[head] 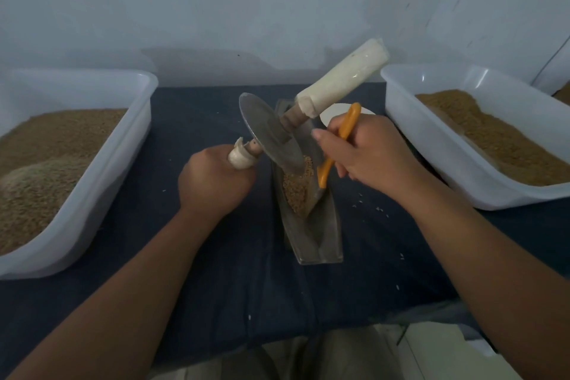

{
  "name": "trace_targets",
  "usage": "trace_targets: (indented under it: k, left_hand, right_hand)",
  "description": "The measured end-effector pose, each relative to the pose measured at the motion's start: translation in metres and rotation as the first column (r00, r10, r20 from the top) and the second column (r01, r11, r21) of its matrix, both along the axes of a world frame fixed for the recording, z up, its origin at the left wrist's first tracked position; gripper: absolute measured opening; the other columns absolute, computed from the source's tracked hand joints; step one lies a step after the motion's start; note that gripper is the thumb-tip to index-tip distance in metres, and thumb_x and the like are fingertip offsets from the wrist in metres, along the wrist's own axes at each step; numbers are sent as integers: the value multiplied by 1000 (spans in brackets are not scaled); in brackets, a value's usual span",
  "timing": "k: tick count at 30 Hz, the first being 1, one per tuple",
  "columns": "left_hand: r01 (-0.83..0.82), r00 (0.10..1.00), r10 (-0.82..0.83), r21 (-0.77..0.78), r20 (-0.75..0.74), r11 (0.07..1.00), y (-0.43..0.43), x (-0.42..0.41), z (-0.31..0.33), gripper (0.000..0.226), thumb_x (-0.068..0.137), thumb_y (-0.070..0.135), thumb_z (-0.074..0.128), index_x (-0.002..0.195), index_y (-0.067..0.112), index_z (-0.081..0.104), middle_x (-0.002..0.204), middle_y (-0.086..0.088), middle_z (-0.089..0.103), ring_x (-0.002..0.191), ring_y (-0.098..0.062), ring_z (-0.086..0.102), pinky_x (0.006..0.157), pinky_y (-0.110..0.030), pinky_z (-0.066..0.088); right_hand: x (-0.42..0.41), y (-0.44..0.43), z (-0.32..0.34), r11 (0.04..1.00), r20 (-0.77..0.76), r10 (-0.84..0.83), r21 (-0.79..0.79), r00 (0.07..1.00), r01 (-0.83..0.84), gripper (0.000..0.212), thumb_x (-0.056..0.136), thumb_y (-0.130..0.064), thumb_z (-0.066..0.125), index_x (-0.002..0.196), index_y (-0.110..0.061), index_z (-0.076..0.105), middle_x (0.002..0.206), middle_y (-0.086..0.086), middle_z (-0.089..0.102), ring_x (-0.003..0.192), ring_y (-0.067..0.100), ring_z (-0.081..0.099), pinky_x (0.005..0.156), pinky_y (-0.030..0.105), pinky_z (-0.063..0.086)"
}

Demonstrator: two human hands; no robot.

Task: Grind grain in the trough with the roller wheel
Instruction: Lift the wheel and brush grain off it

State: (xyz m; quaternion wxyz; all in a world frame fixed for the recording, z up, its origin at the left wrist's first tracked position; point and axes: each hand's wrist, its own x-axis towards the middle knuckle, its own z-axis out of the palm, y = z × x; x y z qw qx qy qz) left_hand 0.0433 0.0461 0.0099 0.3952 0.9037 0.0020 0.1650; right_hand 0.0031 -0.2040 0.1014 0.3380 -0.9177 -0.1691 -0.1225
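A narrow metal trough [320, 241] lies lengthwise on the dark blue cloth at the centre. Brown grain [297, 187] sits in its middle. The metal roller wheel [268, 129] is tilted, its lower edge resting in the trough at the grain. My left hand [212, 182] grips the wheel's near left handle, which is wrapped in white. The far handle [342, 80], thickly wrapped in white, points up to the right and is free. My right hand [367, 151] holds an orange-handled scoop [336, 148] whose metal blade sits in the trough against the grain.
A translucent plastic tub [101, 176] holding brown grain stands at the left. A second tub [431, 151] with grain stands at the right. A white round object [330, 116] lies behind my right hand. Loose grains dot the cloth [216, 271]. A wall rises behind.
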Motion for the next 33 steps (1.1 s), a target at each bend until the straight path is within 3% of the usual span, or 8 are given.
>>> trace_targets:
  k: [4, 6, 9, 13, 15, 20, 25, 33]
  left_hand:
    - [-4, 1000, 4, -6, -1, 1000, 1, 1, 0, 13, 83, 56, 64, 80, 44, 63, 65, 14, 65, 61, -10, 63, 56, -29, 42]
    - [-4, 1000, 4, -8, -5, 1000, 0, 1, 0, 13, 79, 59, 59, 81, 46, 63, 62, 10, 64, 62, -11, 63, 57, -29, 43]
    - [2, 1000, -2, -9, -11, 1000, -1, 1, 1, 11, 77, 58, 58, 80, 48, 63, 61, 10, 63, 61, -10, 62, 57, -29, 43]
    - [12, 1000, -12, 2, -13, 1000, -1, -2, 2, 7, 81, 54, 60, 80, 47, 62, 73, 29, 64, 59, -7, 60, 54, -27, 38]
    - [8, 1000, -8, 5, -18, 1000, -2, -2, 2, 4, 83, 49, 63, 79, 47, 62, 69, 24, 65, 59, -7, 60, 54, -27, 38]
    - [-4, 1000, 4, 13, -17, 1000, -3, -1, 0, 20, 86, 51, 66, 73, 36, 63, 60, 9, 63, 61, -10, 62, 57, -29, 42]
    - [-16, 999, 17, 21, -43, 1000, -3, -1, -1, 27, 82, 48, 63, 65, 27, 61, 61, 10, 63, 61, -11, 61, 56, -29, 40]
    - [-7, 998, 12, 84, -60, 996, -3, -3, 0, 8, 79, 48, 62, 76, 40, 64, 62, 10, 64, 62, -12, 62, 57, -30, 43]
  right_hand:
    - [-2, -8, 7, 981, -40, 17, 194, 999, -9, 46, 106, -49, 54, 70, -23, 66, 53, 4, 64, 38, 11, 55, 44, 14, 43]
    - [-3, -8, 5, 988, -97, 68, 145, 993, -54, 44, 104, -50, 53, 71, -24, 66, 53, 4, 64, 38, 10, 54, 43, 14, 42]
    - [0, -1, -7, 1000, -29, 24, -11, 999, -24, 45, 107, -42, 55, 67, -20, 62, 54, -1, 65, 46, 8, 61, 56, 10, 45]
    - [-3, -8, -2, 991, 11, -31, 129, 999, 29, 45, 108, -41, 53, 69, -20, 63, 55, 2, 65, 42, 11, 59, 48, 12, 44]
    - [-7, -14, 3, 975, -32, 6, 222, 999, 1, 43, 106, -44, 53, 71, -22, 66, 53, 5, 64, 38, 13, 55, 42, 14, 42]
    - [-13, -16, -8, 993, -52, 9, 119, 999, -3, 41, 107, -42, 54, 72, -26, 66, 56, 2, 67, 42, 14, 60, 47, 14, 45]
    - [-22, -32, -9, 914, -50, -66, 398, 997, 81, 38, 105, -45, 55, 79, -22, 70, 59, 9, 66, 44, 19, 58, 41, 23, 45]
    - [-40, -55, -19, 863, -57, -40, 501, 998, 63, 33, 105, -44, 57, 85, -23, 73, 64, 12, 67, 49, 22, 59, 42, 25, 46]
